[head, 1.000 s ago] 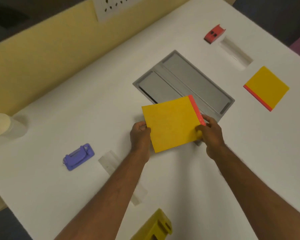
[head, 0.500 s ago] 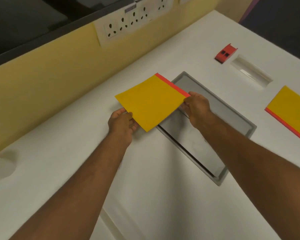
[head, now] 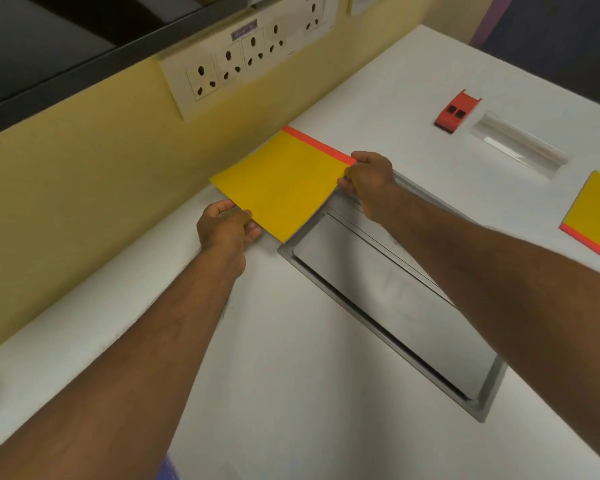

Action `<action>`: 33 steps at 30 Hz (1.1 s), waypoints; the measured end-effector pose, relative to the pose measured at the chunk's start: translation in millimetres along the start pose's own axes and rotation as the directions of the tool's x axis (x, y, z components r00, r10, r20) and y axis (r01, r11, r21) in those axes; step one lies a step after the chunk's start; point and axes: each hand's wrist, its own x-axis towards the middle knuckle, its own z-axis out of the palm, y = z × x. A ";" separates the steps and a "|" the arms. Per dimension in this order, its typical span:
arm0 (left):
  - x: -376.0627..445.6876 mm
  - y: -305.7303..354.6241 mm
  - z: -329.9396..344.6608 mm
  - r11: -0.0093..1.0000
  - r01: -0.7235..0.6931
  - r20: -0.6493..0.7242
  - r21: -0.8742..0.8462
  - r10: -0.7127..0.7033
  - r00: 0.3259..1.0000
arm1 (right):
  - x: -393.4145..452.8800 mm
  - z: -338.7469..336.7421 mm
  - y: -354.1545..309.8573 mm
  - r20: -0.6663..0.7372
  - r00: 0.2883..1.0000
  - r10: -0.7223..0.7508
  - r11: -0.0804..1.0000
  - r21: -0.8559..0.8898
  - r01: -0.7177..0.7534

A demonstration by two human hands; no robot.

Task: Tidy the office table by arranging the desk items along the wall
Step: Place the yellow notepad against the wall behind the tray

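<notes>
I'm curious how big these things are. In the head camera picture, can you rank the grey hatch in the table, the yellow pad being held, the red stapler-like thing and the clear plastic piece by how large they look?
1. Grey hatch
2. Held yellow pad
3. Clear plastic piece
4. Small red item

The hatch lies nearer the camera, which exaggerates it.

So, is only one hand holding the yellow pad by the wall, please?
No, the left hand and right hand both grip the yellow pad.

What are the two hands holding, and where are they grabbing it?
Both hold the yellow pad. The left hand pinches its near left edge; the right hand pinches the corner by its red strip.
</notes>
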 end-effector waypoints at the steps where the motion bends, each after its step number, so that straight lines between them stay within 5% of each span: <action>1: 4.5 2.3 0.7 1.000 -0.015 -0.008 0.013 0.016 1.000 | 4.2 2.5 0.7 0.018 1.000 -0.008 1.000 -0.005 0.008; 19: 29.7 -14.6 1.5 0.999 0.026 -0.011 -0.026 -0.026 1.000 | 20.1 22.0 36.5 0.166 0.969 -0.182 0.852 -0.465 0.240; 26: 20.1 -21.8 -0.4 0.999 -0.034 0.017 -0.038 0.035 0.999 | 12.5 10.2 36.9 0.270 0.935 -0.233 0.833 -0.441 0.334; 33: -22.3 -45.1 -17.7 0.935 -0.258 0.062 0.245 0.251 0.966 | -40.2 -20.2 65.4 0.233 0.904 -0.358 0.806 -0.413 0.425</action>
